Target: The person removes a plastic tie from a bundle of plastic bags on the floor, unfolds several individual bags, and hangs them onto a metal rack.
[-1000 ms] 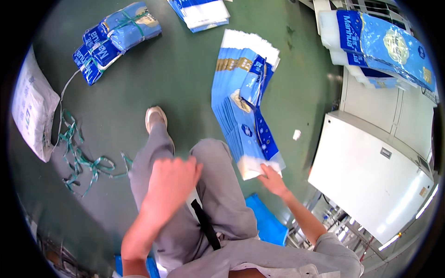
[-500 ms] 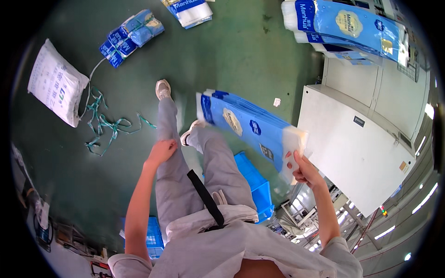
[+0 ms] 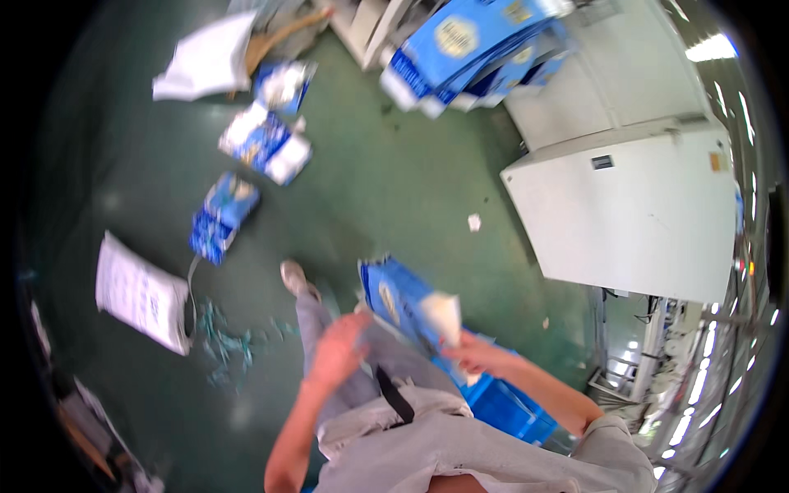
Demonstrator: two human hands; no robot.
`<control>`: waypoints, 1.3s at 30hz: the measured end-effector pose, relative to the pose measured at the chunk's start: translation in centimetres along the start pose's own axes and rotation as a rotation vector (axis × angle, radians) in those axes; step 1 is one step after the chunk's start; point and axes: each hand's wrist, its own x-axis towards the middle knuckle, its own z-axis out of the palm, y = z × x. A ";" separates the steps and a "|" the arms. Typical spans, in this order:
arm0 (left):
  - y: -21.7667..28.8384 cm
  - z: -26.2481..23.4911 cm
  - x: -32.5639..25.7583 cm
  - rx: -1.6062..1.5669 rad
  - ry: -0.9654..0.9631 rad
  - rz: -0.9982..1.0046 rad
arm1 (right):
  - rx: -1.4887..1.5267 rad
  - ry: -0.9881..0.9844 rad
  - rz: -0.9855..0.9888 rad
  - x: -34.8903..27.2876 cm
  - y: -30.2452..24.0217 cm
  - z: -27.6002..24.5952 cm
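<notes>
A stack of blue plastic packaging bags (image 3: 391,297) with white ends hangs before my legs. My right hand (image 3: 477,355) grips it by its whitish near end, fingers closed round the edge. To the left of the stack, my left hand (image 3: 339,349) is over my thigh and close to the bags' side. Motion smears its fingers, and whether it touches the bags cannot be made out. A blue plastic crate (image 3: 514,411) stands under and beyond my right forearm.
More blue bags (image 3: 468,49) lie at the top, by a white machine cabinet (image 3: 633,222). On the green floor at left are a white sack (image 3: 141,294), tangled green strapping (image 3: 226,341), a tied blue bundle (image 3: 223,215) and further packs (image 3: 267,148).
My right hand has brought the bag stack lower and closer to my body. My left hand has shifted right, toward the bags. The view has turned, showing more packs on the floor.
</notes>
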 end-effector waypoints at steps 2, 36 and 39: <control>5.6 0.0 2.8 0.097 -0.068 0.357 | -0.097 0.008 -0.122 1.3 1.1 1.1; 5.3 -9.8 23.7 0.780 -0.522 0.418 | 0.151 0.153 -0.767 10.1 -18.0 2.8; 6.5 -11.5 26.0 0.768 -0.515 0.279 | -0.360 0.137 -0.821 6.9 -21.7 0.9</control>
